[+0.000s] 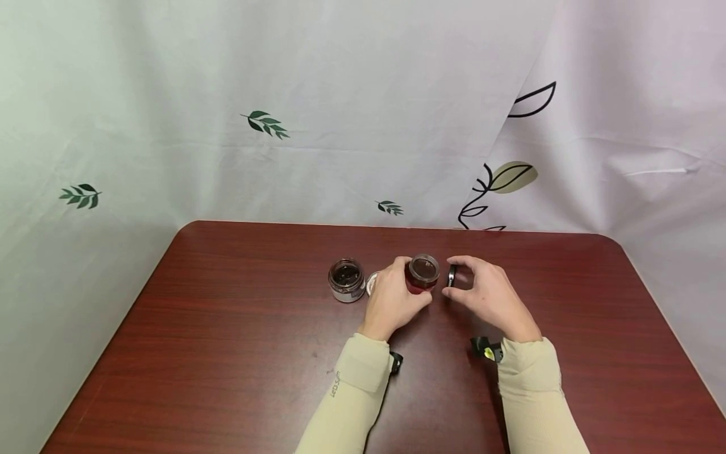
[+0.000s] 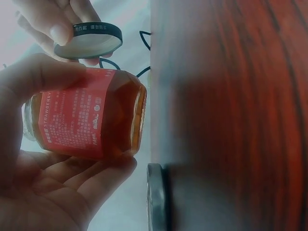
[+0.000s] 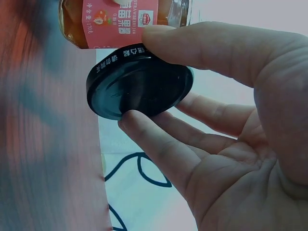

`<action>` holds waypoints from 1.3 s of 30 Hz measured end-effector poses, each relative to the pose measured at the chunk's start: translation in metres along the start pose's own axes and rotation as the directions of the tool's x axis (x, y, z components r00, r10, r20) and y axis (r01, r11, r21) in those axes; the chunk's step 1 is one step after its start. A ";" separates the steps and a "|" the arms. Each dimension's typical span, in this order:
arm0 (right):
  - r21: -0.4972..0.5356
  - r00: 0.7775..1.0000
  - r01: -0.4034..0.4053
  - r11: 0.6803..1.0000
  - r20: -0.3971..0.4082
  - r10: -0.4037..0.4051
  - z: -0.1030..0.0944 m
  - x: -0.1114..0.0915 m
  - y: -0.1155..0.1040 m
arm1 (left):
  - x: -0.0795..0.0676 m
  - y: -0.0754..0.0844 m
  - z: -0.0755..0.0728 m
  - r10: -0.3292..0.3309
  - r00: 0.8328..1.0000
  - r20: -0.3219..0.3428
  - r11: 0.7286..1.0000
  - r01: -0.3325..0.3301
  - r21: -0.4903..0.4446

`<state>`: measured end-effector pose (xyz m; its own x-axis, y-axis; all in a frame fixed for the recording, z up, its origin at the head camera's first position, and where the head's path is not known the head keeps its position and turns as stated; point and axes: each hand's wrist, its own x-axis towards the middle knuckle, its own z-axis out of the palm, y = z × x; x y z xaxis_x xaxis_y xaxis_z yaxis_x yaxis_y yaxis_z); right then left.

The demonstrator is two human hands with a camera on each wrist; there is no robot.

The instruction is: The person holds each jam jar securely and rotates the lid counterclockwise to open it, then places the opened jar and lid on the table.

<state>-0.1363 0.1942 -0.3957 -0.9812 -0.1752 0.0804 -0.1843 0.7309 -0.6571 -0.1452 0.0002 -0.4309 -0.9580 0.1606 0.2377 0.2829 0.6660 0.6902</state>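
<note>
My left hand (image 1: 395, 298) grips a strawberry jam jar (image 1: 423, 272) round its sides, with its uncovered mouth upward. In the left wrist view the jar's pink-red label (image 2: 72, 113) shows white print, and its base is close to the tabletop. To its right, my right hand (image 1: 490, 291) pinches a black jar lid (image 3: 139, 89) by the rim between thumb and fingers. The lid is tilted on edge beside the jar, apart from it in the head view. Its pale inner face (image 2: 91, 45) is visible in the left wrist view.
An uncovered jar of dark contents (image 1: 346, 280) stands to the left on the brown-red table (image 1: 238, 353). Another lid (image 1: 371, 283) lies beside it, partly hidden by my left hand. A white cloth with leaf prints (image 1: 340, 113) hangs behind the table.
</note>
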 end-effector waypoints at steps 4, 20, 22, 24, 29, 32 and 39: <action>0.019 1.000 -0.010 1.000 0.016 0.009 0.001 0.001 0.000 | 0.001 -0.001 0.001 0.001 1.000 0.004 1.000 -0.001 -0.003; 0.046 0.998 -0.012 0.999 0.054 0.010 0.005 0.004 0.005 | 0.002 -0.001 0.001 -0.032 0.998 0.047 0.999 0.032 -0.003; 0.046 0.998 -0.016 0.999 0.058 0.013 0.006 0.004 0.006 | 0.003 -0.001 0.002 -0.032 0.998 0.050 0.999 0.033 -0.005; 0.049 0.998 -0.022 0.999 0.064 0.019 0.006 0.005 0.006 | 0.002 -0.001 0.002 -0.026 0.999 0.047 1.000 0.026 -0.009; 0.055 0.996 -0.036 0.998 0.080 0.031 0.007 0.005 0.007 | 0.002 -0.002 0.002 -0.018 0.999 0.042 1.000 0.019 -0.016; 0.056 0.996 -0.038 0.998 0.083 0.033 0.008 0.005 0.008 | 0.002 -0.002 0.002 -0.022 0.999 0.050 1.000 0.023 -0.021; 0.072 0.994 -0.043 0.996 0.103 0.036 0.010 0.006 0.010 | 0.001 -0.003 0.001 -0.031 0.998 0.050 0.999 0.032 -0.027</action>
<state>-0.1431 0.1937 -0.4092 -0.9762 -0.2157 -0.0205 -0.1372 0.6885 -0.7122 -0.1465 -0.0005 -0.4335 -0.9674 0.1765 0.1817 0.2532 0.6513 0.7154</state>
